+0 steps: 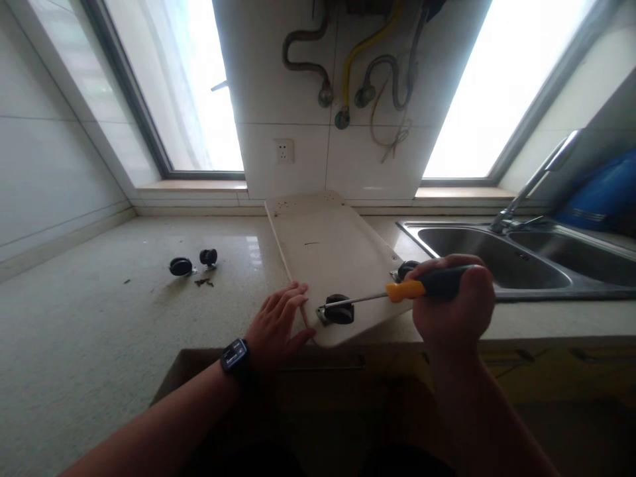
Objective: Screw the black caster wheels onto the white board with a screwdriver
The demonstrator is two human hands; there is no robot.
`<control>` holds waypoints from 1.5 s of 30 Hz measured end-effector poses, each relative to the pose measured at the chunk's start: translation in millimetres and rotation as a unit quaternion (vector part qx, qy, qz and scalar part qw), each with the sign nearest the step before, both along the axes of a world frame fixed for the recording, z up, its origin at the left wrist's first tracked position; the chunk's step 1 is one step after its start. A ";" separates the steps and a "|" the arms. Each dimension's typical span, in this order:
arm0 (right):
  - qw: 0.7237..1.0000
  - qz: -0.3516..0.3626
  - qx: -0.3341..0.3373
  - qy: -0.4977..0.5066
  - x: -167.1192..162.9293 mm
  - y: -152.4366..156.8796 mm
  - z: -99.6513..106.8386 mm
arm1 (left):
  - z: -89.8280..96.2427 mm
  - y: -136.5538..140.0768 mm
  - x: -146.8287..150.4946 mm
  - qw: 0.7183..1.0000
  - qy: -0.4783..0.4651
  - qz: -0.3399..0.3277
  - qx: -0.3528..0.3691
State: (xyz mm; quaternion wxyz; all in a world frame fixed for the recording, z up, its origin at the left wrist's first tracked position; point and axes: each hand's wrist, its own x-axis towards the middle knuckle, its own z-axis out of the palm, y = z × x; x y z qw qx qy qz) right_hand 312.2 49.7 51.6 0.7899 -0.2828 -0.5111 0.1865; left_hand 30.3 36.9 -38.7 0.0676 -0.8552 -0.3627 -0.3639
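A white board [332, 245] with rounded corners lies aslant on the counter. My left hand [276, 323] holds its near left edge, fingertips on top and thumb by the corner. In my right fist [453, 319] is a screwdriver [406, 290] with a yellow and black handle. Its shaft runs left across a black caster [340, 310], and the tip is at the caster's metal plate [322, 316] near the board's near left corner. Whether the tip sits in a screw is too small to tell. A second caster [408, 269] on the board's right side is partly hidden by my right hand.
Two loose casters [181, 266] and a few small screws [203, 282] lie on the counter [124, 331] at left. At right is a double steel sink [491, 255] with a faucet [531, 182]. Pipes [348, 73] and a socket [284, 151] are on the wall behind.
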 end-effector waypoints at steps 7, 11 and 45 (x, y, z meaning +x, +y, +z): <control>0.987 0.068 0.058 -0.131 -23.1 -2.7 59.7 | -2.2 1.3 -1.1 1.000 0.003 -0.013 0.016; 0.957 0.092 0.040 -0.274 -32.0 -12.2 70.9 | -2.8 1.4 -1.2 1.000 0.011 -0.012 0.027; 0.844 0.127 0.110 -0.509 -43.6 -14.5 82.1 | 0.1 -1.2 0.6 0.999 0.017 -0.005 0.042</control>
